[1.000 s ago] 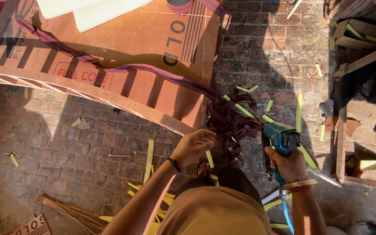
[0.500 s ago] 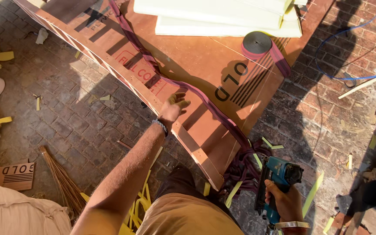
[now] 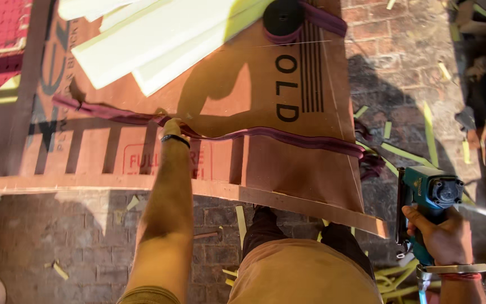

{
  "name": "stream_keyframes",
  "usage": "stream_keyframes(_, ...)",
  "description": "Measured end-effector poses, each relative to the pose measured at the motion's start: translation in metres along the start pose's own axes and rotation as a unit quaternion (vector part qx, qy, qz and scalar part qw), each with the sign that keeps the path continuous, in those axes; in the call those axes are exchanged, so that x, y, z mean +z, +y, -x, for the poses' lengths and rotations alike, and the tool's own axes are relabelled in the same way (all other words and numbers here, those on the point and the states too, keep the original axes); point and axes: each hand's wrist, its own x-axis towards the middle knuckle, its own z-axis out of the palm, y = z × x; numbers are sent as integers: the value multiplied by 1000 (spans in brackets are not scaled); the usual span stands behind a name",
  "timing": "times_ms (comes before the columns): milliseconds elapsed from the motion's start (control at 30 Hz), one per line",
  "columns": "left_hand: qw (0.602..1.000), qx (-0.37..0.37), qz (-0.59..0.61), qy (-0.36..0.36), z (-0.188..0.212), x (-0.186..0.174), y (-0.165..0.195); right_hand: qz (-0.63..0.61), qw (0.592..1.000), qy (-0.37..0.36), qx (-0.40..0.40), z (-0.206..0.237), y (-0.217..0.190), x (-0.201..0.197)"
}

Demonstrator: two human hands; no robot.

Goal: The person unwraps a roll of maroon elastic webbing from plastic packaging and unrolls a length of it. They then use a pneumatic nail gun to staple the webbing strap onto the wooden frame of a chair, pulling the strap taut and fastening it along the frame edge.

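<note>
Fingers of my left hand (image 3: 171, 127) pinch the maroon edge band (image 3: 288, 135) mid-frame on the plywood board (image 3: 288, 169), right hand (image 3: 442, 239) gripping the teal nail gun (image 3: 431, 197) lower right, so pinning looks next, needing the gun brought over.

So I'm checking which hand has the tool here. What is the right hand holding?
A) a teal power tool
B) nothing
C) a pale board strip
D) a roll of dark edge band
A: the right hand grips a teal power tool off the board's edge, while the left hand reaches onto the brown plywood sheet by the maroon band.
</note>
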Motion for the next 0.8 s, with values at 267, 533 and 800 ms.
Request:
stream_keyframes(267,982,182,-47,-21,24,47,-40,-129,983,130,29,124,49,-30)
stream_keyframes(533,960,173,-144,-165,83,61,-100,-400,877,265,16,254,126,-14)
stream_keyframes(800,646,177,-279,-688,320,5,-264,-837,534,56,-108,287,136,-25)
